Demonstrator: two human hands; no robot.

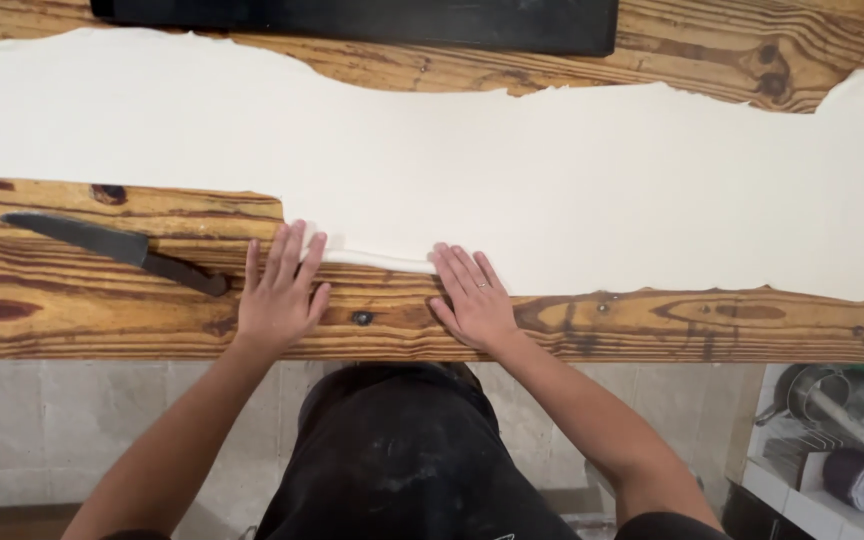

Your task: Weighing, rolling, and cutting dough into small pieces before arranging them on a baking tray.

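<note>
left hand [277, 290]: flat, unclenched, fingertips on dough sheet [552, 180] edge to roll it
right hand [474, 295]: flat, likewise
knife [112, 250]: aside on wooden table [652, 325]

Smooth, matt pale dough [552, 170] lies on a glossy, knotty wood surface [652, 320]; the knife [112, 250] has a dull metal blade.

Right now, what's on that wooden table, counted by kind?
Dough sheet: 1
Knife: 1
Black board: 1
Hands pressing the dough's near edge: 2, left hand and right hand
Total: 5
</note>
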